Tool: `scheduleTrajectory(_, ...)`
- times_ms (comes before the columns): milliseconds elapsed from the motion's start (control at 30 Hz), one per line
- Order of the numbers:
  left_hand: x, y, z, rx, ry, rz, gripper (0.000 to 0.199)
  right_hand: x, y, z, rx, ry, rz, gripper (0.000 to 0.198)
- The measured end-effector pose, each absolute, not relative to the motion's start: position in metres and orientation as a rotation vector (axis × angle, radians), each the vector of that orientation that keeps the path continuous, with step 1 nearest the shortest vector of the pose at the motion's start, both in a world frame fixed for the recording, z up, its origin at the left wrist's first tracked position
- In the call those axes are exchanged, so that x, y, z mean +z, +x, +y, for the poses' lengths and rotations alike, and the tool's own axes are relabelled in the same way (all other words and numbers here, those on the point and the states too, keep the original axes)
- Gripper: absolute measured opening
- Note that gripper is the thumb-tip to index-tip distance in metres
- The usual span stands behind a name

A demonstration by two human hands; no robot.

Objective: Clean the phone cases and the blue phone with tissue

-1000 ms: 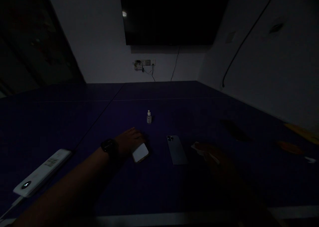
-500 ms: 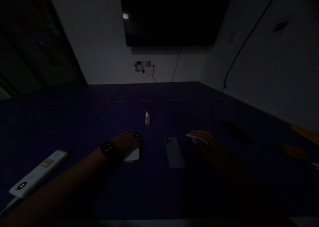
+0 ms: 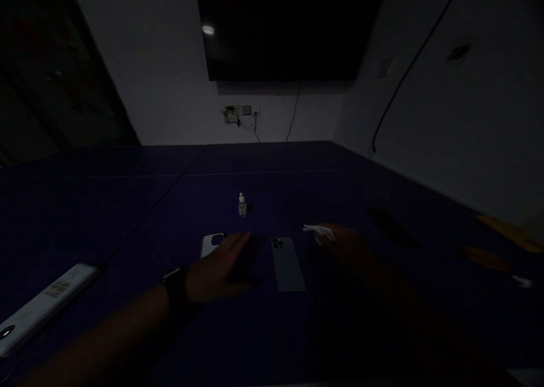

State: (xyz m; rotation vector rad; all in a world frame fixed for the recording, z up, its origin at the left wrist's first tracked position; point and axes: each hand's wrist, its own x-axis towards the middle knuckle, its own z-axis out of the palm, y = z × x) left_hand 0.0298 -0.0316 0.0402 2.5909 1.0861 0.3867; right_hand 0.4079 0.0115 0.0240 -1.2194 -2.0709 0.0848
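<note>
A blue-grey smartphone (image 3: 289, 267) lies back up on the dark blue tabletop (image 3: 263, 336), its cameras at the far end. To its left my left hand (image 3: 219, 267) is open, fingers stretched toward the phone, a dark watch on the wrist. That hand partly covers a pale phone case (image 3: 209, 244) with a camera cutout. On the phone's other side my right hand (image 3: 340, 241) is closed on a crumpled white wipe (image 3: 321, 232). Beyond the phone stands a small dropper bottle (image 3: 242, 205) with a white top.
At the left lies a long white power strip-like device (image 3: 46, 305). Toward the right are a dark flat object (image 3: 393, 227), an orange item (image 3: 487, 258), a yellow item (image 3: 510, 232) and a small white piece (image 3: 522, 281). A large screen (image 3: 289, 30) hangs on the far wall.
My left hand has come off the phone case and moved right and nearer, opening toward the smartphone. My right hand still holds the wipe. The view has shifted slightly right.
</note>
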Motion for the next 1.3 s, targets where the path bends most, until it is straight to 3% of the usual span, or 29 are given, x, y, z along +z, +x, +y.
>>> scheduleTrajectory(100,0.021,0.077,-0.032,0.428,2.421,1.013,0.143,0.016,0.398,0.029,-0.043,-1.160,-2.052,0.031)
scheduleTrajectory(300,-0.009,0.120,0.001,0.382,2.397,1.134,0.165,-0.024,0.370,0.040,-0.114,-1.114,-2.235,0.035)
scheduleTrajectory(733,-0.014,0.116,0.002,0.423,2.525,0.966,0.147,-0.023,0.357,0.018,-0.065,-1.223,-2.559,0.045)
scheduleTrajectory(1300,-0.016,0.117,0.002,0.424,2.547,0.969,0.141,-0.006,0.363,0.008,-0.047,-1.315,-2.695,0.048)
